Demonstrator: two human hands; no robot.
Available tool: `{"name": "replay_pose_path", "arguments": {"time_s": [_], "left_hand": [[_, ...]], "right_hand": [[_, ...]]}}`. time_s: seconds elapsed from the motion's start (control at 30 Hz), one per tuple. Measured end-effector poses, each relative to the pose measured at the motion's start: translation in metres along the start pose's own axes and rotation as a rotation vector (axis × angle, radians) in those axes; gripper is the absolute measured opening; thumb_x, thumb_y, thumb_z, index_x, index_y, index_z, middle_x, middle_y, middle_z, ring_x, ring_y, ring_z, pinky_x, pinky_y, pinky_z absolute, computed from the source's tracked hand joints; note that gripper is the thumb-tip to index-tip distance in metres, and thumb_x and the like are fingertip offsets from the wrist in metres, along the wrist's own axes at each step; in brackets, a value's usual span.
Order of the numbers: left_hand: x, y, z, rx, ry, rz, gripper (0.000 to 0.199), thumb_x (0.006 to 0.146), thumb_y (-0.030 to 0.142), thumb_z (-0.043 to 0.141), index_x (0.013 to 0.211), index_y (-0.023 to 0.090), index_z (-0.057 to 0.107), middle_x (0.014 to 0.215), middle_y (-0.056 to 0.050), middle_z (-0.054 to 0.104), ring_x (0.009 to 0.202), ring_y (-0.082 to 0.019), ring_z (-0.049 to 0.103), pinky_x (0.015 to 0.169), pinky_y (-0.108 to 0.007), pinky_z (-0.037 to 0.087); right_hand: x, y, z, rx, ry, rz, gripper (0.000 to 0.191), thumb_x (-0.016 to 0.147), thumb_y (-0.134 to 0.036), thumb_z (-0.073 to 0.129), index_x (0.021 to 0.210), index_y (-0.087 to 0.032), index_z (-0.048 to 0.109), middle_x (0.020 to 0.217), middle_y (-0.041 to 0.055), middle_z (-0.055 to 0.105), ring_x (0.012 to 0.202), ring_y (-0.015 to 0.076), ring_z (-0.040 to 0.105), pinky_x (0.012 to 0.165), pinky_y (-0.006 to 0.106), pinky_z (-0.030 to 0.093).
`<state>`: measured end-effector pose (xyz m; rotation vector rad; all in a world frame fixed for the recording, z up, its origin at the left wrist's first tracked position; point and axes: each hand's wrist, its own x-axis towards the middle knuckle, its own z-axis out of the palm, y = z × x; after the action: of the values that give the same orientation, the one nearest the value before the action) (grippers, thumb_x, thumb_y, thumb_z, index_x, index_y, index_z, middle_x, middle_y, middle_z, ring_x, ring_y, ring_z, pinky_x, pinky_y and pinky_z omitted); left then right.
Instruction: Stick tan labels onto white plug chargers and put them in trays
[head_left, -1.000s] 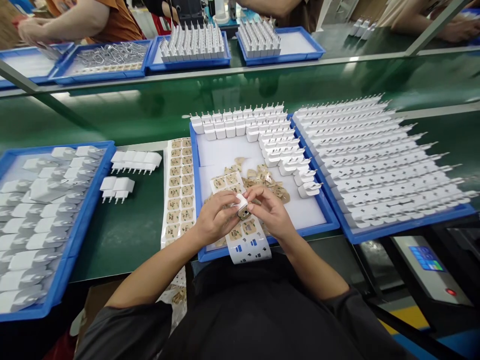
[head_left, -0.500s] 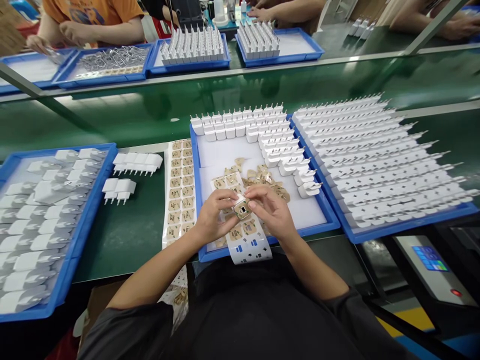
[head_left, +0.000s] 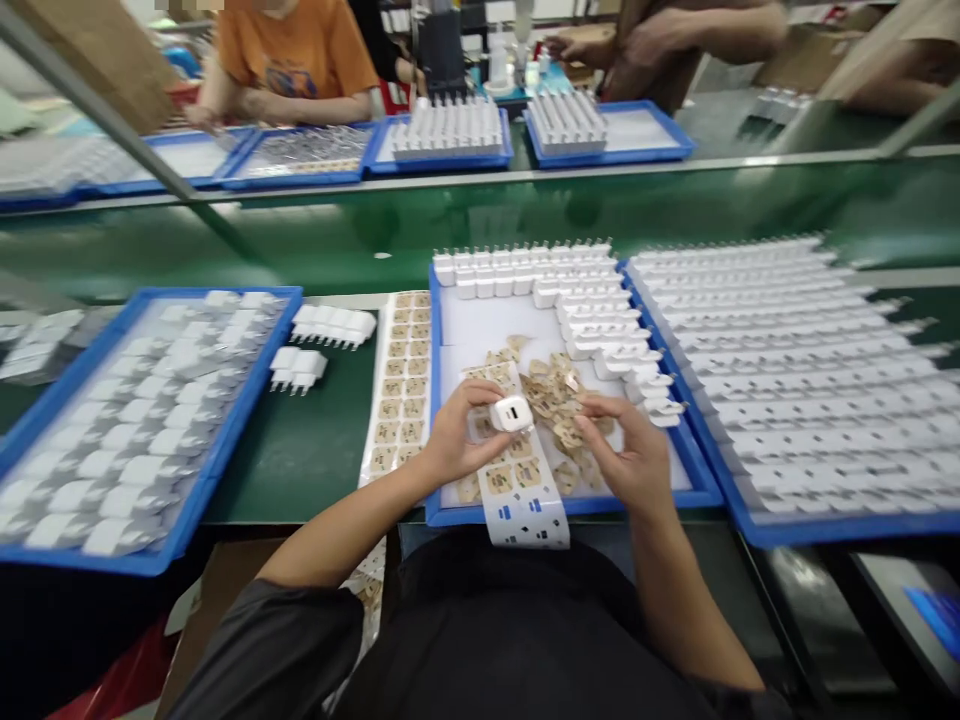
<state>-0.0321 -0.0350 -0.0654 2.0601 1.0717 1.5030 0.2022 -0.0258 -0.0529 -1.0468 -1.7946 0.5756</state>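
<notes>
Right hand (head_left: 626, 452) moved off white charger (head_left: 505, 411), now by tan scraps (head_left: 553, 388); cannot tell if pinching one. Left hand (head_left: 460, 428) grips charger over sticker sheet (head_left: 528, 478). From afar, I'd keep hold gentle, slotted front untouched.

Middle tray (head_left: 480, 322): plug rows (head_left: 589, 312) along far edge and right side, scrap pile (head_left: 559, 390) mid-tray, label strip (head_left: 525, 520) left of the pile, running over the near rim. One plug (head_left: 513, 413) above the strip. Right tray (head_left: 847, 533) just beside, more plugs (head_left: 795, 385) in it. Leftward: label sheet (head_left: 400, 388), loose plugs (head_left: 334, 325) on the worktop (head_left: 277, 480), left tray (head_left: 97, 562). Far side: row of trays (head_left: 641, 130).
</notes>
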Motion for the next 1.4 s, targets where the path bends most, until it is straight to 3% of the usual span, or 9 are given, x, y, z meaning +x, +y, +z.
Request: {"name": "replay_pose_path", "arguments": {"time_s": [0.1,0.2,0.4,0.6,0.73,0.97,1.13,1.23,1.4], "left_hand": [[0.003,0.002,0.000,-0.020,0.035,-0.004,0.042,0.077,0.025,0.075,0.111,0.020,0.050,0.104,-0.010,0.061,0.099,-0.021,0.062,0.080,-0.035,0.055],[0.012,0.012,-0.009,-0.028,0.068,-0.081,0.040,0.080,0.028,0.072,0.112,0.019,0.051,0.108,-0.011,0.061,0.101,-0.021,0.063,0.082,-0.033,0.056],[0.028,0.037,-0.068,0.370,0.072,-0.132,0.038,0.083,0.037,0.070,0.113,0.018,0.057,0.103,-0.008,0.067,0.094,-0.020,0.065,0.082,-0.033,0.055],[-0.005,-0.025,-0.139,1.072,0.108,-0.517,0.034,0.086,0.038,0.061,0.112,0.017,0.062,0.106,-0.012,0.067,0.102,-0.029,0.061,0.088,-0.042,0.049],[-0.024,-0.058,-0.158,1.349,0.016,-0.686,0.034,0.088,0.038,0.054,0.108,0.013,0.066,0.107,-0.018,0.065,0.111,-0.037,0.052,0.090,-0.049,0.041],[-0.028,-0.067,-0.160,1.393,0.065,-0.798,0.045,0.088,0.039,0.053,0.121,0.008,0.055,0.111,-0.020,0.063,0.110,-0.038,0.049,0.088,-0.047,0.039],[-0.032,-0.062,-0.155,1.238,0.120,-0.573,0.042,0.090,0.045,0.053,0.116,0.012,0.055,0.095,-0.013,0.063,0.101,-0.033,0.052,0.089,-0.047,0.041],[-0.023,-0.038,-0.131,0.975,-0.062,-0.419,0.034,0.092,0.045,0.052,0.112,0.018,0.060,0.088,-0.008,0.062,0.091,-0.027,0.057,0.085,-0.042,0.047],[-0.010,0.020,-0.056,0.537,-0.570,-0.166,0.037,0.092,0.046,0.055,0.121,0.025,0.062,0.117,-0.010,0.065,0.111,-0.026,0.059,0.095,-0.044,0.049]], "right_hand": [[0.002,0.019,-0.004,-0.286,-0.011,-0.062,0.011,0.087,-0.022,0.062,0.095,-0.022,0.069,0.098,0.0066,0.068,0.096,0.0233,0.063,0.088,0.040,0.050],[0.003,0.029,-0.002,-0.321,0.049,-0.118,0.014,0.088,-0.025,0.061,0.097,-0.021,0.071,0.100,0.0074,0.067,0.098,0.0233,0.064,0.090,0.040,0.051],[0.001,0.031,-0.004,-0.261,-0.003,-0.122,0.015,0.090,-0.029,0.058,0.097,-0.023,0.070,0.100,0.0063,0.068,0.093,0.0231,0.065,0.086,0.040,0.052],[0.000,0.031,-0.004,-0.226,-0.057,-0.128,0.015,0.091,-0.031,0.057,0.096,-0.023,0.069,0.100,0.0070,0.068,0.090,0.0243,0.066,0.083,0.042,0.053],[0.000,0.029,-0.003,-0.210,-0.079,-0.144,0.013,0.091,-0.029,0.055,0.095,-0.024,0.067,0.099,0.0070,0.067,0.091,0.0238,0.066,0.080,0.040,0.055],[-0.003,0.026,-0.003,-0.183,-0.103,-0.153,0.012,0.091,-0.023,0.056,0.098,-0.023,0.066,0.099,0.0070,0.068,0.096,0.0236,0.065,0.083,0.039,0.054],[-0.004,0.015,-0.002,-0.136,-0.087,-0.163,0.013,0.090,-0.017,0.057,0.098,-0.022,0.067,0.097,0.0075,0.068,0.095,0.0227,0.065,0.087,0.040,0.053],[-0.007,0.007,0.000,-0.115,-0.156,-0.172,0.016,0.090,-0.016,0.056,0.101,-0.022,0.066,0.097,0.0075,0.067,0.095,0.0222,0.064,0.086,0.040,0.053],[-0.016,-0.007,0.001,-0.120,-0.409,-0.182,0.018,0.092,-0.018,0.054,0.105,-0.023,0.065,0.097,0.0077,0.066,0.091,0.0228,0.061,0.079,0.040,0.051]]}}
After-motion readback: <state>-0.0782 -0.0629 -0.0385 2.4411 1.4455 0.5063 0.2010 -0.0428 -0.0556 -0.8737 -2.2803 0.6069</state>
